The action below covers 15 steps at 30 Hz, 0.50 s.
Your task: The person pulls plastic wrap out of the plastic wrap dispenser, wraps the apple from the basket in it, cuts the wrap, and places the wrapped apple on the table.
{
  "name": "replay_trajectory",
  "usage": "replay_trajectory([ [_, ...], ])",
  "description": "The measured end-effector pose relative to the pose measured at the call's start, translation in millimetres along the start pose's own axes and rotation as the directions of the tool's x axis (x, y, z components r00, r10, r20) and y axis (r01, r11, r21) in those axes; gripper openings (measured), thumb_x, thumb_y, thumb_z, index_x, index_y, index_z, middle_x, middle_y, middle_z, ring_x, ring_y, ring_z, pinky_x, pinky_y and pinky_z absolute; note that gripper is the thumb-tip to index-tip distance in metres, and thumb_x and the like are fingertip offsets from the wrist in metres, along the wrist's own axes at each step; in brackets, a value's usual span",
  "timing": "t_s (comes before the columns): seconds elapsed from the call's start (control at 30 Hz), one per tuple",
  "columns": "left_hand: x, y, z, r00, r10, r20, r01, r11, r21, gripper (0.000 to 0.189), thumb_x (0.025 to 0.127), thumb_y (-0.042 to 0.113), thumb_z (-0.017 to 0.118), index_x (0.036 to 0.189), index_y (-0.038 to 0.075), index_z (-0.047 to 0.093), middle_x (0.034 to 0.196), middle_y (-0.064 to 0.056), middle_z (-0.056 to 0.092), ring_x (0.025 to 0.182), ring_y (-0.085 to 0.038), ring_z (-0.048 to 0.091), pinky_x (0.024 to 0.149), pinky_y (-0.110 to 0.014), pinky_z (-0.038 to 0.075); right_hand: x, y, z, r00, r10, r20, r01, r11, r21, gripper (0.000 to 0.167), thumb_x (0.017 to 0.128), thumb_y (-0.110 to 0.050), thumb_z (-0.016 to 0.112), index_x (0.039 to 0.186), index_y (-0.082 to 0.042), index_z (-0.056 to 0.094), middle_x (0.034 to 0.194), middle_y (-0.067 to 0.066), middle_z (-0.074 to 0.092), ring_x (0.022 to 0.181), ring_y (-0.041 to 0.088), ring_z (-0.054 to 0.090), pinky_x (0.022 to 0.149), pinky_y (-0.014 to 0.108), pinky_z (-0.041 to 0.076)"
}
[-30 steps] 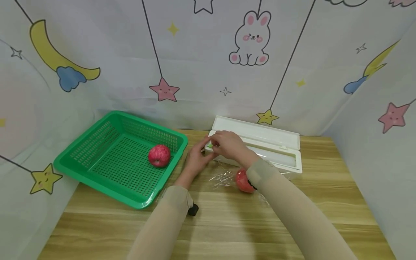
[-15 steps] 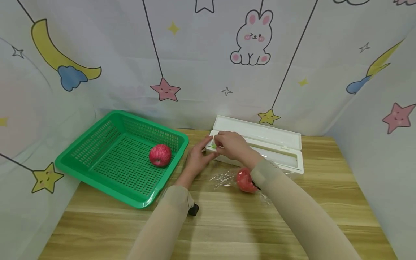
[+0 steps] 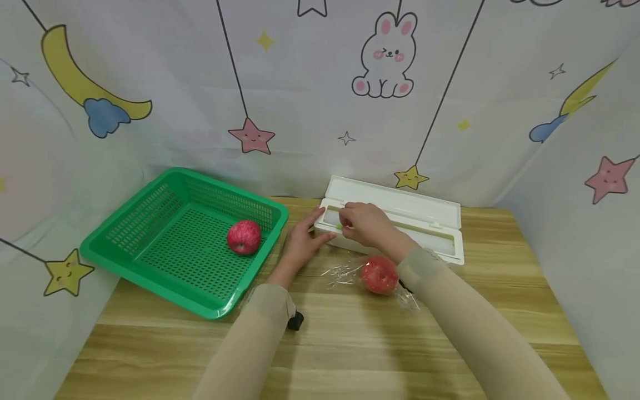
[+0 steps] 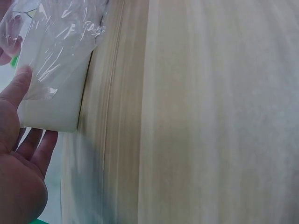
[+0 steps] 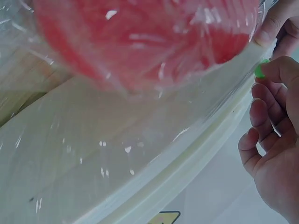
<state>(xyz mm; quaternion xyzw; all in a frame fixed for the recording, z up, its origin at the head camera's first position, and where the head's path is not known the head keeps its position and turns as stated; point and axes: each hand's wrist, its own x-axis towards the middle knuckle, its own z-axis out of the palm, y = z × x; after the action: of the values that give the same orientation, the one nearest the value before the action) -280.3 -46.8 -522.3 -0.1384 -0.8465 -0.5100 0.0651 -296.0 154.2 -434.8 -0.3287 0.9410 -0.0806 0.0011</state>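
A long white cling film dispenser [image 3: 327, 238] stands at the back of the table, its lid [image 3: 400, 201] raised behind it. My left hand [image 3: 301, 241] grips the dispenser's left end, thumb on the front face in the left wrist view and fingers against the end. Between thumb and forefinger, my right hand [image 3: 369, 224] pinches a small green slide cutter [image 5: 260, 71] on the front rim, near the left end. Just in front lies a red apple [image 3: 380, 274] under clear cling film [image 3: 345, 273], which also hangs over the dispenser's front in the left wrist view.
To the left, a green plastic basket [image 3: 150, 297] holds another red apple [image 3: 244, 237] near its right wall. A printed cloth [image 3: 310, 100] hangs close behind the dispenser, and side cloths flank the wooden table [image 3: 340, 350].
My right hand has slid rightward along the dispenser's front rim with the green slide cutter, and its forearm now uncovers more of the wrapped apple. The left hand keeps its place.
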Motion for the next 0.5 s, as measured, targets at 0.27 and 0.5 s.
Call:
replay_trajectory([
  [0.27,0.4,-3.9,0.8,0.999,-0.04,0.031,0.04,0.999,-0.013,0.072,0.093,0.02,0.086,0.157,0.009,0.054,0.165,-0.017,0.044,0.15,-0.033,0.048,0.114,-0.044,0.05,-12.0,8,-2,1.0,-0.009,-0.006,0.009,1.0,0.008,0.011,0.092,-0.011,0.075,0.09,-0.012,0.065,0.086,0.0,0.06,0.074,0.019,0.054,0.07,0.039,0.051],
  [0.5,0.4,-2.9,0.3,0.998,-0.054,0.032,0.055,0.998,-0.038,0.073,0.092,0.018,0.086,0.157,0.009,0.054,0.166,-0.017,0.041,0.151,-0.032,0.045,0.115,-0.044,0.049,-27.0,17,-8,1.0,0.012,0.015,-0.012,1.0,0.008,0.011,0.092,-0.01,0.075,0.089,-0.012,0.065,0.085,0.0,0.059,0.074,0.018,0.053,0.069,0.038,0.05],
])
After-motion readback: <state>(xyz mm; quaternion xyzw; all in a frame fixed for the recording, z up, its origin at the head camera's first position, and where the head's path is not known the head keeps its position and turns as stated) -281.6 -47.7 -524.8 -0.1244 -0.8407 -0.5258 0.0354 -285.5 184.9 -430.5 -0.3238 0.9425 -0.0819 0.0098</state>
